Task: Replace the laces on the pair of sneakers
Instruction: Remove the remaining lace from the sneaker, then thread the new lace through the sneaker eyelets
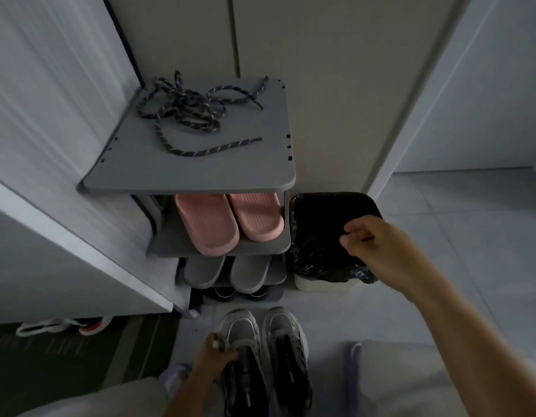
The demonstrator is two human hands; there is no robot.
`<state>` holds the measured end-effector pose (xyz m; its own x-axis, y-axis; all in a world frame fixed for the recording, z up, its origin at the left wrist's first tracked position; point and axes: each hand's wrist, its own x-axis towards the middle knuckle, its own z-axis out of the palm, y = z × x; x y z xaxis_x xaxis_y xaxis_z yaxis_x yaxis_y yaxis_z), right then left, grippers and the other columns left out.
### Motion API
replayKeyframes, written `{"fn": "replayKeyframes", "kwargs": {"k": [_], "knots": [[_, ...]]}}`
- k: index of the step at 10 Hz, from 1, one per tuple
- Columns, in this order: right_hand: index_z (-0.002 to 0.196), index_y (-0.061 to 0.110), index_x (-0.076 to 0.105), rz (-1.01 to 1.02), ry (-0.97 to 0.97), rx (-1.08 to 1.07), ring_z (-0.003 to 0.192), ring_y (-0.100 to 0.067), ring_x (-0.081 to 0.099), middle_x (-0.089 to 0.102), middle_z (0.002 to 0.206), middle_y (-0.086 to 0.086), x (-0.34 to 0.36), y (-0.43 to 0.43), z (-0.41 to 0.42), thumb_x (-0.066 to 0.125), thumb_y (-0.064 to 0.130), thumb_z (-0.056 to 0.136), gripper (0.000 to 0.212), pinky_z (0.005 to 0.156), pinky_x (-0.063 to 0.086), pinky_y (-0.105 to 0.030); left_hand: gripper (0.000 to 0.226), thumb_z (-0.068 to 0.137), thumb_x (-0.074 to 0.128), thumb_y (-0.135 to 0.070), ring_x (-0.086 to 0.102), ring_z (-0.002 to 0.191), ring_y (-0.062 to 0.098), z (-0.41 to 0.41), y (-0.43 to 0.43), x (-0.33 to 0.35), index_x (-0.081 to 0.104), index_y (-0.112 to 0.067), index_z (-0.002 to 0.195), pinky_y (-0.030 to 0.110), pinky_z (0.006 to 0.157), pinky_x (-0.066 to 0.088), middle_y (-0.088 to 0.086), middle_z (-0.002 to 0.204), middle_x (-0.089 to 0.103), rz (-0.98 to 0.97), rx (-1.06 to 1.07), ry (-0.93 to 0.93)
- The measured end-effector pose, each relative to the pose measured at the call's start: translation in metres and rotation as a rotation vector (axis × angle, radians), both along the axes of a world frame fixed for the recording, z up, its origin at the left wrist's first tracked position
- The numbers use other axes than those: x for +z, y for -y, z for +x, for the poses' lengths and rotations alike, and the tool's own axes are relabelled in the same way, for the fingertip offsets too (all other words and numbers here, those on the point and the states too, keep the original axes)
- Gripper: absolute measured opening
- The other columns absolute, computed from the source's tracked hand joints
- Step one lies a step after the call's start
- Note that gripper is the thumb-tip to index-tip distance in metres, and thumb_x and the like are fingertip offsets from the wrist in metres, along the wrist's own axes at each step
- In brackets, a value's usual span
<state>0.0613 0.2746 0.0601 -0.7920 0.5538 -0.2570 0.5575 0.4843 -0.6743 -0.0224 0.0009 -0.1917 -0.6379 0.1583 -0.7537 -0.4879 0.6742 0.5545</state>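
Note:
A pair of grey and black sneakers stands on the floor at the bottom, the left sneaker (242, 356) beside the right sneaker (286, 353), with no laces visible in either. My left hand (214, 358) grips the left sneaker at its side. A tangle of dark speckled rope laces (185, 114) lies on the top board of the grey shoe rack (200, 173). My right hand (372, 239) hovers over the black-lined waste bin (330, 206), fingers drawn together with nothing hanging from them. Something thin and speckled lies inside the bin, too dark to identify.
Pink slippers (227, 221) and grey slippers (227, 273) fill the rack's lower shelves. A white cabinet edge (80, 245) juts out on the left and a wall stands behind the rack. Pale tiled floor (456, 236) extends right; a dark mat (65, 356) lies at lower left.

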Motion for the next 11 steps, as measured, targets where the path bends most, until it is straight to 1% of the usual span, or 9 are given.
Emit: {"fn": "replayKeyframes", "kwargs": {"k": [1,2,3,4,5,6,7,9,11], "knots": [[0.118,0.023,0.053,0.037,0.061,0.033,0.087,-0.006,0.054,0.056,0.096,0.013,-0.003,-0.004,0.0,0.053,0.035,0.09,0.031,0.068,0.04,-0.019,0.049,0.046,0.068,-0.016,0.05,0.074,0.023,0.004,-0.007,-0.031,0.043,-0.012,0.088,0.031,0.067,0.041,0.011,0.075,0.05,-0.036,0.003,0.015],[0.116,0.024,0.053,0.052,0.086,0.042,0.092,-0.008,0.056,0.058,0.105,0.009,-0.007,-0.007,-0.001,0.054,0.034,0.089,0.03,0.077,0.041,-0.023,0.048,0.062,0.07,-0.003,0.051,0.069,0.025,0.007,-0.008,-0.055,0.04,-0.004,0.1,0.029,0.061,0.041,0.014,0.078,0.052,-0.053,0.021,0.05],[0.115,0.026,0.053,0.055,0.122,0.058,0.092,-0.006,0.056,0.058,0.107,0.009,-0.01,-0.009,0.001,0.054,0.035,0.088,0.029,0.078,0.04,-0.023,0.045,0.082,0.061,-0.007,0.058,0.092,0.037,0.012,-0.001,-0.086,0.041,0.001,0.123,0.038,0.083,0.046,0.027,0.105,0.058,-0.161,-0.006,0.05],[0.116,0.026,0.053,0.079,0.146,0.073,0.093,-0.006,0.056,0.058,0.108,0.009,-0.012,-0.011,0.003,0.053,0.035,0.088,0.03,0.079,0.038,-0.022,0.056,0.085,0.056,-0.011,0.054,0.111,0.036,0.026,0.004,-0.081,0.033,-0.008,0.137,0.039,0.094,0.042,0.022,0.124,0.053,-0.096,0.046,0.053],[0.12,0.024,0.052,0.053,0.152,0.107,0.096,-0.008,0.056,0.058,0.112,0.007,-0.011,-0.007,0.001,0.053,0.034,0.089,0.032,0.084,0.041,-0.024,0.057,0.077,0.06,-0.016,0.05,0.118,0.03,0.037,0.008,-0.053,0.039,-0.016,0.129,0.039,0.097,0.04,0.016,0.13,0.05,0.079,0.106,0.064],[0.123,0.024,0.05,0.028,0.169,0.144,0.096,-0.01,0.056,0.058,0.113,0.007,-0.009,-0.002,0.0,0.052,0.035,0.091,0.034,0.082,0.04,-0.023,0.081,0.057,0.076,-0.03,0.051,0.117,0.025,0.048,0.015,-0.066,0.047,-0.001,0.127,0.037,0.104,0.036,0.016,0.121,0.057,-0.019,0.027,0.183],[0.124,0.02,0.05,0.041,0.148,0.173,0.092,-0.011,0.056,0.06,0.111,0.005,-0.005,0.002,-0.002,0.051,0.032,0.092,0.034,0.075,0.041,-0.022,0.063,0.067,0.076,-0.023,0.053,0.115,0.025,0.062,0.026,-0.088,0.052,0.002,0.119,0.032,0.1,0.038,0.017,0.114,0.06,-0.077,-0.042,0.182],[0.126,0.014,0.048,0.046,0.135,0.207,0.092,-0.013,0.054,0.06,0.111,-0.001,-0.006,0.008,0.0,0.051,0.028,0.093,0.036,0.073,0.041,-0.024,0.035,0.089,0.056,-0.012,0.05,0.101,0.019,0.054,-0.003,0.038,0.044,-0.006,0.122,0.03,0.083,0.045,0.004,0.111,0.051,0.039,0.071,-0.147],[0.128,0.011,0.047,0.009,0.099,0.168,0.103,-0.02,0.057,0.06,0.115,-0.005,0.003,0.02,0.01,0.051,0.026,0.093,0.037,0.085,0.042,-0.026,0.025,0.088,0.054,-0.012,0.063,0.082,0.009,0.025,-0.016,0.22,0.051,-0.017,0.112,0.021,0.075,0.052,-0.004,0.098,0.064,0.446,-0.152,-0.8]]}}
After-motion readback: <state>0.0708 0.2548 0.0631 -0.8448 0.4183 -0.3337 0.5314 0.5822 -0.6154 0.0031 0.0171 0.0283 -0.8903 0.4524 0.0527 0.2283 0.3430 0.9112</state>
